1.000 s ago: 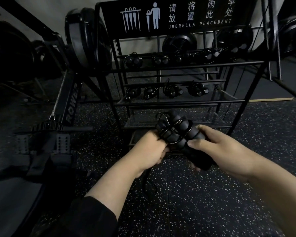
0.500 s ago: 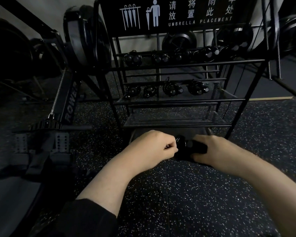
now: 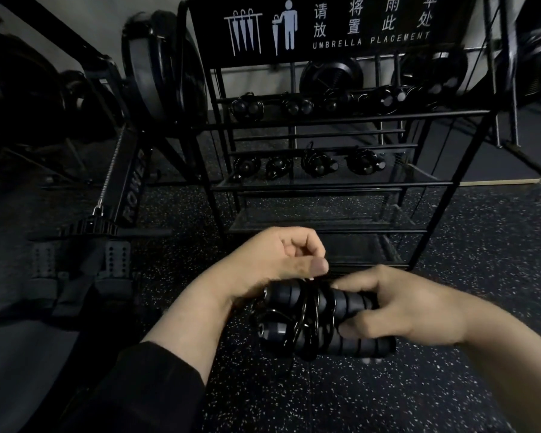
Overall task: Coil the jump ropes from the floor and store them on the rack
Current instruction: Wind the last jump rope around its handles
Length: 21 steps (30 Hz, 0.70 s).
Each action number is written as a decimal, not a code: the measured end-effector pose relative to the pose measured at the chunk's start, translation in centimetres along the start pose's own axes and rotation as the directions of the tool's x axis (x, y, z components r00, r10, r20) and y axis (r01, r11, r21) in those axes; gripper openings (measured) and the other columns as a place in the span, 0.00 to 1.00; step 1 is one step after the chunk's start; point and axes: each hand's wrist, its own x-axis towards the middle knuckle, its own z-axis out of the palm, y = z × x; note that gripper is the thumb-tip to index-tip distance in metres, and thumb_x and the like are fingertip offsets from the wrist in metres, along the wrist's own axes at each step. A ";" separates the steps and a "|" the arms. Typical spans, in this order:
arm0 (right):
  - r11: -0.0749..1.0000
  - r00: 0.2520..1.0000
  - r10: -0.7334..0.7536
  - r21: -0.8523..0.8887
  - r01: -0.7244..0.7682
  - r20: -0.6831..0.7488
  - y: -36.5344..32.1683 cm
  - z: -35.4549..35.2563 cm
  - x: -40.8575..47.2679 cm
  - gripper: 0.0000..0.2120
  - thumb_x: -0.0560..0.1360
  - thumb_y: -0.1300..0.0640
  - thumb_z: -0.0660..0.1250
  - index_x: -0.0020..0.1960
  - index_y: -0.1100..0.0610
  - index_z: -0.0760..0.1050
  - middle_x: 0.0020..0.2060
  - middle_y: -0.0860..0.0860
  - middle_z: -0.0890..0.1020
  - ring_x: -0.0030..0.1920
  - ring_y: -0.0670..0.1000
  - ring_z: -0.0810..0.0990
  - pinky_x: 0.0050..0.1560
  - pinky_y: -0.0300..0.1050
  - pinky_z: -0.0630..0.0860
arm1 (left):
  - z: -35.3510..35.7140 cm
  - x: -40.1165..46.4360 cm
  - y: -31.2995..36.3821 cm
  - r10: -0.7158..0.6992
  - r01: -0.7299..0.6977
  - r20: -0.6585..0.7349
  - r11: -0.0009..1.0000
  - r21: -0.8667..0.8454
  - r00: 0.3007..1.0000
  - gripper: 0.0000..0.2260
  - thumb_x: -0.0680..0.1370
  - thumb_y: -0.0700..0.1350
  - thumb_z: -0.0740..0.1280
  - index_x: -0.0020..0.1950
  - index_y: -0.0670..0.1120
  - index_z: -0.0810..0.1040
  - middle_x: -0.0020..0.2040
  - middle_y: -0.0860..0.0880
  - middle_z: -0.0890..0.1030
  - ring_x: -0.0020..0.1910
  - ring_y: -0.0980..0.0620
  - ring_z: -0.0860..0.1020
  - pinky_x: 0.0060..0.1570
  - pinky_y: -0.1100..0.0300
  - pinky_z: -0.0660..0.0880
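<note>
Lower centre: the right hand (image 3: 409,310) curls its fingers (image 3: 355,284) round the two paired handles (image 3: 322,320) of a jump rope, long axis running left to right, while the left hand (image 3: 275,264) pinches the thin cord (image 3: 310,317) between thumb and forefinger just above them. The rack (image 3: 350,185) stands directly beyond, upper centre, nearer the left hand; its lowest shelf looks the closest target. Cord loops merge with the dark floor (image 3: 388,398), so wrap count and loose end are indistinct.
</note>
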 end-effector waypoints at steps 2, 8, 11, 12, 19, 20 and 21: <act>0.994 0.999 -0.047 0.097 0.046 0.003 0.0 0.3 0.1 0.15 0.71 0.54 0.73 0.57 0.57 0.82 0.45 0.65 0.85 0.38 0.58 0.85 0.39 0.49 0.83 | 0.5 0.4 -0.7 0.000 0.002 0.020 0.993 -0.117 1.000 0.17 0.67 0.68 0.75 0.39 0.55 0.81 0.35 0.52 0.78 0.33 0.57 0.74 0.35 0.63 0.70; 0.906 0.976 -0.128 0.381 0.187 -0.175 0.0 0.8 0.8 0.19 0.69 0.54 0.74 0.55 0.62 0.74 0.38 0.66 0.83 0.31 0.59 0.82 0.30 0.47 0.80 | 3.0 0.7 -2.1 -0.098 -0.010 -0.184 0.860 -0.510 0.978 0.12 0.76 0.50 0.66 0.34 0.54 0.84 0.34 0.55 0.81 0.35 0.59 0.79 0.39 0.64 0.76; 0.879 0.932 -0.078 0.416 0.232 -0.355 -0.1 0.6 1.2 0.20 0.70 0.56 0.73 0.57 0.63 0.71 0.37 0.66 0.82 0.30 0.59 0.80 0.27 0.45 0.77 | 4.4 1.5 -2.0 -0.089 -0.029 -0.337 0.944 -0.329 0.937 0.18 0.80 0.45 0.63 0.34 0.56 0.85 0.32 0.53 0.83 0.35 0.55 0.80 0.36 0.61 0.76; 0.881 0.913 -0.051 0.413 0.232 -0.404 -0.2 0.5 1.3 0.20 0.71 0.56 0.72 0.58 0.64 0.71 0.37 0.66 0.81 0.30 0.59 0.79 0.27 0.45 0.77 | 4.7 1.7 -2.0 -0.100 0.001 -0.357 0.964 -0.266 0.929 0.18 0.80 0.44 0.62 0.33 0.56 0.84 0.30 0.53 0.81 0.32 0.56 0.78 0.33 0.61 0.74; 0.966 0.697 0.066 0.221 0.135 -0.714 0.4 -1.1 1.2 0.12 0.76 0.57 0.74 0.56 0.61 0.77 0.46 0.61 0.87 0.40 0.65 0.85 0.39 0.59 0.82 | 4.3 2.2 -2.3 -0.221 0.280 -0.263 0.936 0.211 0.939 0.08 0.84 0.46 0.61 0.48 0.48 0.77 0.31 0.56 0.74 0.24 0.61 0.69 0.28 0.60 0.65; 0.990 0.665 0.058 0.127 0.056 -0.745 0.6 -1.5 1.1 0.11 0.76 0.54 0.75 0.54 0.59 0.78 0.45 0.59 0.87 0.42 0.63 0.86 0.42 0.61 0.83 | 4.2 2.1 -2.3 -0.189 0.267 -0.251 0.906 0.330 0.949 0.10 0.84 0.47 0.62 0.46 0.46 0.77 0.31 0.55 0.74 0.25 0.59 0.69 0.29 0.58 0.65; 0.999 0.644 0.041 0.035 -0.022 -0.764 0.8 -1.9 1.0 0.11 0.75 0.52 0.75 0.52 0.56 0.79 0.43 0.56 0.87 0.42 0.60 0.87 0.43 0.59 0.83 | 4.2 2.0 -2.2 -0.154 0.252 -0.246 0.862 0.440 0.957 0.12 0.84 0.48 0.63 0.44 0.44 0.78 0.31 0.53 0.75 0.27 0.56 0.70 0.31 0.56 0.66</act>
